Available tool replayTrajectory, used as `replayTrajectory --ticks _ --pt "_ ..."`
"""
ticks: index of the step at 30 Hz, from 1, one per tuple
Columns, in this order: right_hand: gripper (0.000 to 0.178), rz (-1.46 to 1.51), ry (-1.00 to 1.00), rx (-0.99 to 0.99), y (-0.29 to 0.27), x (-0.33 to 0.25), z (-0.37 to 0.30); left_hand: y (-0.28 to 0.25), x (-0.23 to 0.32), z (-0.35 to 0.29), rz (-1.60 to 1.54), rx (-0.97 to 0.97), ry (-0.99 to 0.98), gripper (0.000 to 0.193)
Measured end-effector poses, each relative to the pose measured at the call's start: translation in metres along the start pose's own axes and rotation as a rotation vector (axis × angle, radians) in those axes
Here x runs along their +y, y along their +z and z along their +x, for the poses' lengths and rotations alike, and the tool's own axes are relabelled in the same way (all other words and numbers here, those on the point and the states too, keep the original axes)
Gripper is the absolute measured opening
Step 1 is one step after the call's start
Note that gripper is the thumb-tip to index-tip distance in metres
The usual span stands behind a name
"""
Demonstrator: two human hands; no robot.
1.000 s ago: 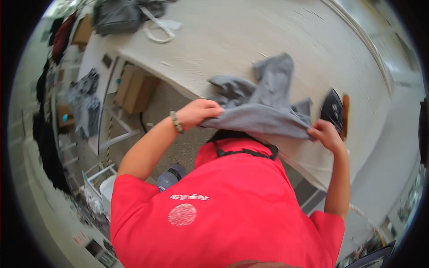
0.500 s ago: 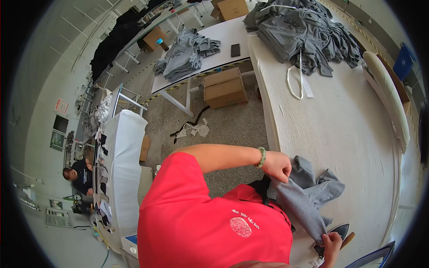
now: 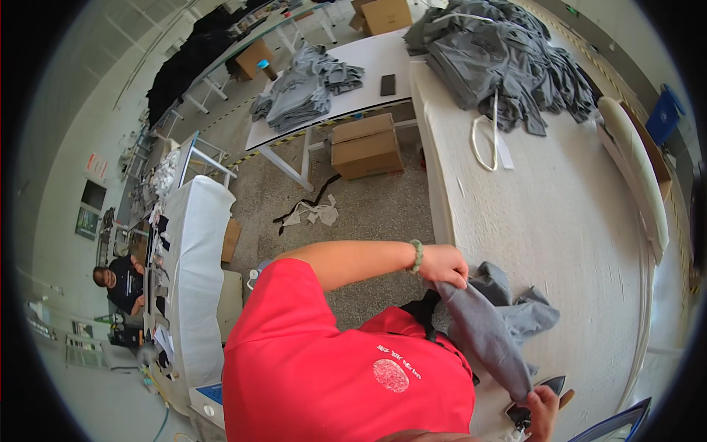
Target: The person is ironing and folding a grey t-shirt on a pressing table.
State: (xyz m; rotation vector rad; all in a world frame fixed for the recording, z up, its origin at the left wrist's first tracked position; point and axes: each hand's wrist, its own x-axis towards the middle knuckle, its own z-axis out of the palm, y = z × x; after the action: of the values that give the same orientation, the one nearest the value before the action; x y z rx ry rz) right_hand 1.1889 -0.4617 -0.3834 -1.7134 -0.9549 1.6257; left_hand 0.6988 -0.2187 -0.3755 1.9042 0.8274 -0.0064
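Your left hand point(image 3: 446, 265), closed, pinches the grey garment point(image 3: 487, 329) at four o'clock — your right hand point(image 3: 543, 411), closed too, grips its five-o'clock end, near the iron point(image 3: 556, 384) on the table point(image 3: 567, 221).

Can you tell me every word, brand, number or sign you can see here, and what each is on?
I leave wording uncopied, so here are the places:
Red shirt: a short row of white characters above a round pale emblem.
Co-worker's dark shirt: pale lettering, too small to read.
Red-and-white wall sign: too small and blurred.
Grey garment in both hands: no lettering visible.
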Motion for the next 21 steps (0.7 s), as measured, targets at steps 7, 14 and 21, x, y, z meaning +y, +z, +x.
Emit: replayTrajectory --ticks 7,14,21 --pt "0.022 -0.406 0.186 -0.109 0.032 0.006 0.033 -0.006 -0.041 0.000 -0.129 -0.136 -0.215 0.028" --pt "0.016 -0.930 -0.157 0.251 0.065 0.009 0.083 -0.001 -0.031 0.003 -0.297 -0.137 -0.435 0.024" --pt "0.011 -1.075 -0.481 0.378 0.065 0.007 0.141 0.003 0.003 0.002 -0.295 -0.149 -0.427 0.021"
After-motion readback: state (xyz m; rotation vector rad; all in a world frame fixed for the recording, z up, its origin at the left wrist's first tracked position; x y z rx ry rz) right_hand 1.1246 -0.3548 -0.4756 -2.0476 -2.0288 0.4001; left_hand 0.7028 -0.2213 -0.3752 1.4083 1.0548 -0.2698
